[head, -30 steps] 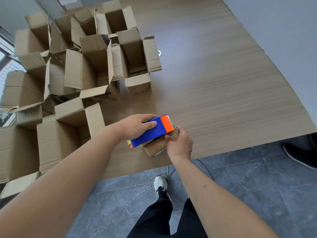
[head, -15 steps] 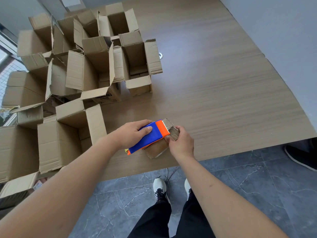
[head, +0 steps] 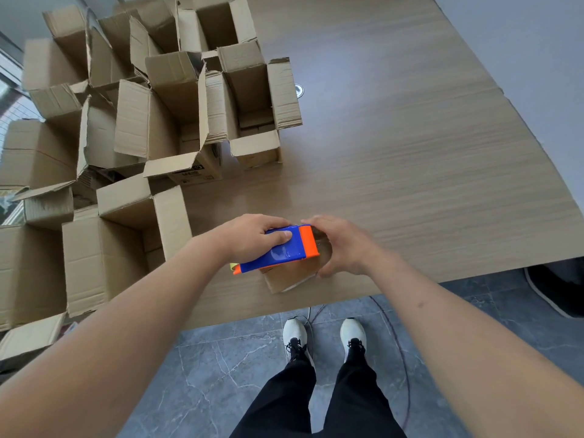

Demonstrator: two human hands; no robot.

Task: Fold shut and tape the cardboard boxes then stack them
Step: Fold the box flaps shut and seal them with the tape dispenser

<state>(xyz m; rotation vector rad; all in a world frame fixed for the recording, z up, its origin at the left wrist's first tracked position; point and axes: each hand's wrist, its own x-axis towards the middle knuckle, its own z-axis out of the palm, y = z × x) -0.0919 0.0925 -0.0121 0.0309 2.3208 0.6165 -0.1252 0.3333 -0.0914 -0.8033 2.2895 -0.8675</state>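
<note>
- Wood table (head: pixel 410 159) over grey tile floor; work happens at the near edge, right in front of the person.
- Left hand (head: pixel 256 237) grips the blue-orange dispenser (head: pixel 278 249), thumb pressed on its blue top; orange end points right, toward the other hand.
- Right hand (head: pixel 344 245) cups the small box (head: pixel 290 276) from its right side, fingers curled over the top edge, holding it steady.
- Small box sits on the table at the near edge, directly under the dispenser and between both hands; flaps look folded down, top mostly hidden.
- Dispenser's long axis runs left-low to right-high across the box top; tape run likely follows that line. Tape itself hard to see.
- Left hand does the pull, right only braces; both touch the box area, neither nearer by much.
- Open boxes (head: pixel 158 121) crowd the table's left and far-left, flaps up, well apart from the hands; none look taped or stacked neatly.
- Task looks early: many boxes left.
</note>
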